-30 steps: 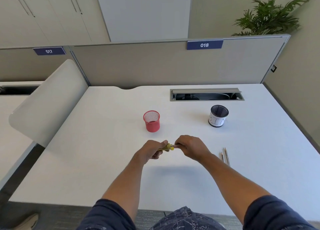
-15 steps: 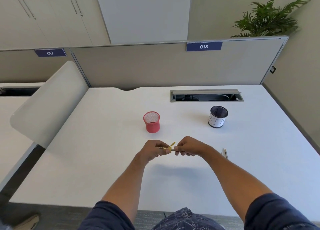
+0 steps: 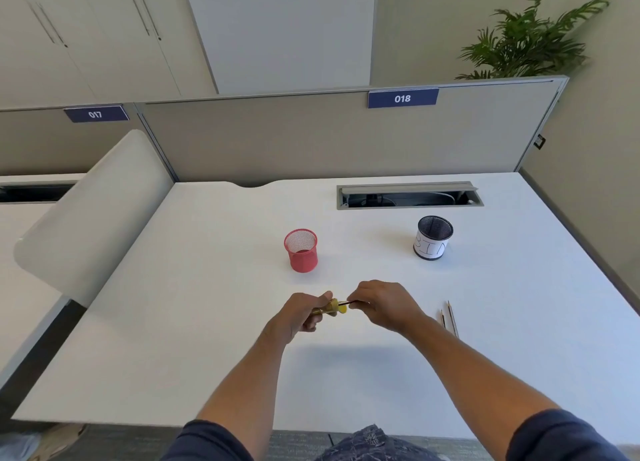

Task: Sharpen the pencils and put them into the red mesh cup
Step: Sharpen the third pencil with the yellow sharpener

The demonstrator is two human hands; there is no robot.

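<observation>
Above the middle of the white desk (image 3: 214,339), my left hand (image 3: 301,313) grips a small yellow sharpener (image 3: 334,307). My right hand (image 3: 382,304) pinches a dark pencil (image 3: 350,303) whose tip sits in the sharpener; most of the pencil is hidden by the fingers. The red mesh cup (image 3: 301,250) stands upright just beyond my hands, slightly left. Two more pencils (image 3: 449,318) lie side by side on the desk to the right of my right wrist.
A black mesh cup with a white paper label (image 3: 433,238) stands at the back right. Behind it is an open grey cable tray (image 3: 409,197) in the desk. A beige partition closes the far edge, and a white curved panel (image 3: 93,218) rises on the left.
Both hands have stayed together over the desk's middle. The right hand has turned around the pencil, and the sharpener has changed its angle in the left hand.
</observation>
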